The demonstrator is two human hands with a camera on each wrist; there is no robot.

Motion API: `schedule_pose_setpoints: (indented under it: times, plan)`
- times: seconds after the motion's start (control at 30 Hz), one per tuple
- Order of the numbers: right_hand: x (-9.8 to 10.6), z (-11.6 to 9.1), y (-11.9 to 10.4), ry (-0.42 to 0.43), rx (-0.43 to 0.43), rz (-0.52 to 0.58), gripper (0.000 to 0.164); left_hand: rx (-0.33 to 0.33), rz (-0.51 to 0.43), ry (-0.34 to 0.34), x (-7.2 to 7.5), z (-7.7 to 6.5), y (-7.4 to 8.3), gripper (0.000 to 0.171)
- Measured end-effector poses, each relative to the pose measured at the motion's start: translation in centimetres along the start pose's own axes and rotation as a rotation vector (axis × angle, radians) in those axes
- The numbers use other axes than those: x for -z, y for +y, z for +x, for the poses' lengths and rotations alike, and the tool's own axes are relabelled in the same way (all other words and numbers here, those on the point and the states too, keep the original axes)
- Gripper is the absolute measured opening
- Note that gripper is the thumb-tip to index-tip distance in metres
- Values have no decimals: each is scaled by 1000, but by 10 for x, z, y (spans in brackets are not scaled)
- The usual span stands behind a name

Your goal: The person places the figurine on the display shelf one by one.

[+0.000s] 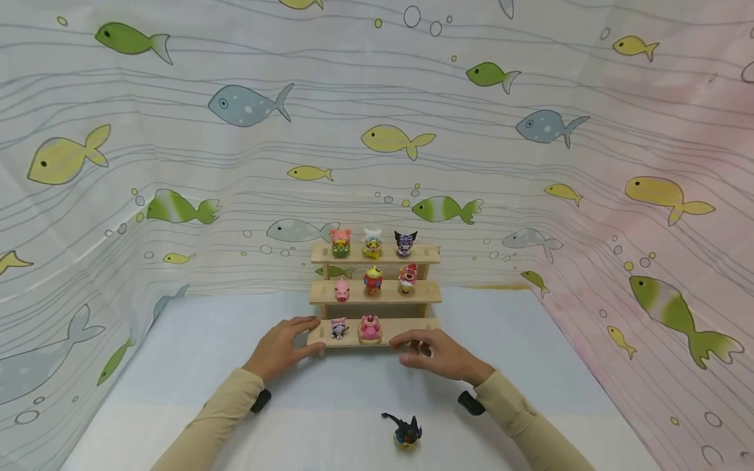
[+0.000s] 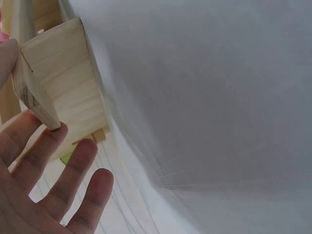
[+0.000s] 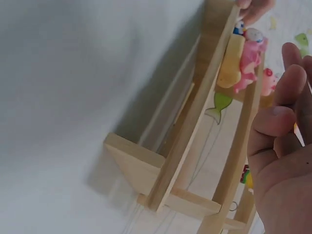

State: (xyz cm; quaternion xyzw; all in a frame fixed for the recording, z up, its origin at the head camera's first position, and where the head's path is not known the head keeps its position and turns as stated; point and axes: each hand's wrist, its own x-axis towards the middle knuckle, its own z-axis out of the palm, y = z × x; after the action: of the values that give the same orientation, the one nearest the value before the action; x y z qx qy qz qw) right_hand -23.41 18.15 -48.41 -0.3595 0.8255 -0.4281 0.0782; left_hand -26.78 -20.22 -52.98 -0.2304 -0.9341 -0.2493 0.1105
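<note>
A three-tier wooden display shelf (image 1: 375, 292) stands at the back of the table. My left hand (image 1: 281, 348) holds the left end of its lowest board (image 2: 63, 63), thumb on one edge and fingertips (image 2: 57, 129) on the other. On this board sit a small figurine in a pink hood (image 1: 338, 328) and a pink bear figurine (image 1: 370, 329). My right hand (image 1: 438, 353) hovers by the board's right part, beside the bear, its fingers loosely bent with nothing seen between them. In the right wrist view, the fingers (image 3: 287, 119) overlap the upper tiers.
The middle tier carries a pig figurine (image 1: 342, 290), a green-headed figurine in red (image 1: 372, 280) and a red-pink bear figurine (image 1: 407, 279). Three more figurines line the top tier (image 1: 432, 254). A black winged figurine (image 1: 406, 432) stands near the table's front. Fish-print cloth (image 1: 353, 85) surrounds the table.
</note>
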Motion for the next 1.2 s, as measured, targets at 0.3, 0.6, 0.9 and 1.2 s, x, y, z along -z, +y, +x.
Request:
schedule_pose_setpoints:
  times: [0.3, 0.6, 0.9, 1.2]
  plan:
    - [-4, -30, -6, -59, 36, 82, 38, 3, 2, 0, -1, 0, -2, 66]
    - [-11, -50, -7, -204, -14, 174, 51, 2, -9, 8, -1, 1, -3, 68]
    - [-19, -61, -10, -254, 6, 181, 58, 5, -14, 5, -1, -1, -2, 67]
    - [-28, -60, -9, -322, 60, 179, 56, 10, -16, 4, 0, 1, -1, 67]
